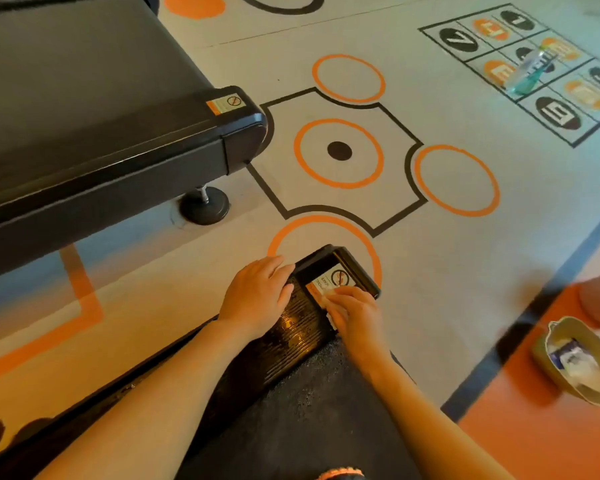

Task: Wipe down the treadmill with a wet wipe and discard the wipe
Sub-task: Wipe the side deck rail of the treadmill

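Note:
The treadmill (312,341) I work on runs from bottom centre up to its black rear end cap, which carries a warning sticker. Its ribbed side rail looks wet and shiny. My left hand (257,296) rests flat on the left edge of that end, fingers straight. My right hand (354,313) presses a small white wet wipe (326,292) onto the sticker area, fingers bent over it. Most of the wipe is hidden under my fingers.
A second treadmill (101,133) fills the upper left, with a round foot (204,205) on the floor. A small bin (579,362) with used wipes stands at the right. A clear spray bottle (530,71) lies on the patterned floor, top right.

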Demonstrator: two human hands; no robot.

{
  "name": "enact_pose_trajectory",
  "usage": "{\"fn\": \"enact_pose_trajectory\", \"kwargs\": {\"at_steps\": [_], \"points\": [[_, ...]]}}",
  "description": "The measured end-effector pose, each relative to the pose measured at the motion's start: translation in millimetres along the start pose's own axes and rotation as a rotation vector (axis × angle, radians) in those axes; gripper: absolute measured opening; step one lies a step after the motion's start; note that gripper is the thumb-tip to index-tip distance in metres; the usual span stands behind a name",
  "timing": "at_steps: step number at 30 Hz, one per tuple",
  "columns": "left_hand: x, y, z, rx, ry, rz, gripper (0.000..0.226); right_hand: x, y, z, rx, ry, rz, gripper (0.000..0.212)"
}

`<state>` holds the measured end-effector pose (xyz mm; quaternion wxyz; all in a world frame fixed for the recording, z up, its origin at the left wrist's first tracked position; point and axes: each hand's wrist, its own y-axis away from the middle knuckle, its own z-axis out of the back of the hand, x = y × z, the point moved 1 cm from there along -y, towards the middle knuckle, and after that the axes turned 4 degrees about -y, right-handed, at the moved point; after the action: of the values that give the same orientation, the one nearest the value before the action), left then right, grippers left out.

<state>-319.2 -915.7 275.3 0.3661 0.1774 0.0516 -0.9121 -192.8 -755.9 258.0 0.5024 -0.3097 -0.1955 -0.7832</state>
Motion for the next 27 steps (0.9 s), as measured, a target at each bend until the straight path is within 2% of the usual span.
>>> {"fn": "enact_pose_trajectory", "kwargs": {"at_steps": [4, 8, 11, 15, 19, 23, 27], "points": [[-27, -16, 15, 0.027, 0.070, -0.055, 0.045, -5, 27, 31, -0.105, 0.047, -0.068, 0.020], [-71, -14, 26, 0.099, 0.133, -0.154, 0.042, -14, 72, 75, -0.180, 0.154, -0.238, 0.020], [-107, -3, 32, 0.162, 0.109, -0.267, 0.043, -18, 123, 108, -0.309, 0.072, -0.334, 0.017], [-151, 13, 37, 0.155, 0.117, -0.420, 0.039, -7, 184, 144, -0.442, 0.188, -0.444, 0.014], [-186, 10, 24, 0.186, 0.035, -0.567, 0.042, -31, 221, 157, -0.545, 0.192, -0.521, 0.011], [-231, 8, 2, 0.183, -0.001, -0.633, 0.041, -67, 254, 170, -0.583, 0.024, -0.655, 0.012], [-296, 16, -26, 0.234, -0.019, -0.697, 0.043, -101, 294, 206, -0.783, -0.353, -0.770, 0.004]]}}
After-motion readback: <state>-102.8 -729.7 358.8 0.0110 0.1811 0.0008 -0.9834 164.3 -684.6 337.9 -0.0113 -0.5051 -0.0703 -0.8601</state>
